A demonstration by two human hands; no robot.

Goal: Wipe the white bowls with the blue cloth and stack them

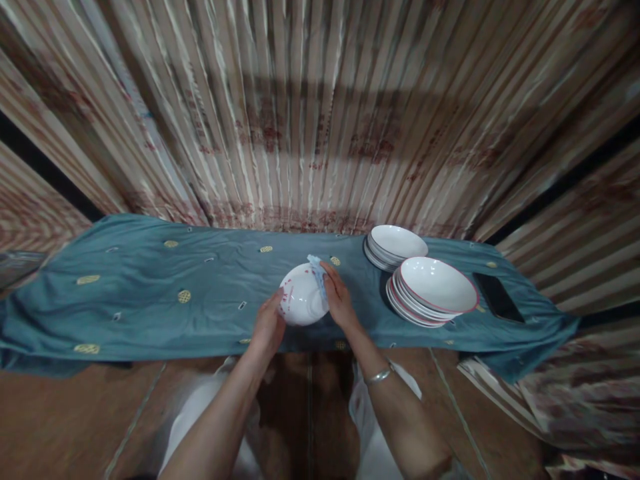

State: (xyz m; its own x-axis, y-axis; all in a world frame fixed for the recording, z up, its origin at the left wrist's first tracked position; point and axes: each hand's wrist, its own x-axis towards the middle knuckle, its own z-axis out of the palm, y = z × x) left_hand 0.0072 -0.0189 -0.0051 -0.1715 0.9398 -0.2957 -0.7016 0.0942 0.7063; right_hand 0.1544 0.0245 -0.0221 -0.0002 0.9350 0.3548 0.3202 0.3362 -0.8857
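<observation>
A white bowl (301, 297) with small red marks is held tilted, its outer side and foot ring showing, over the front part of the table. My left hand (271, 323) grips its left edge. Against the bowl's right side, my right hand (337, 293) presses a light blue cloth (317, 270), with its fingers closed on it. To the right stands a stack of white bowls with red rims (433, 287). Behind that stack is another pile of white bowls (395, 243).
A teal cloth with yellow pineapple prints (145, 287) covers the long table. A dark phone (497, 297) lies right of the stacks. Pleated curtains (300, 133) hang behind the table and at both sides. Brown tiled floor (65, 413) shows below.
</observation>
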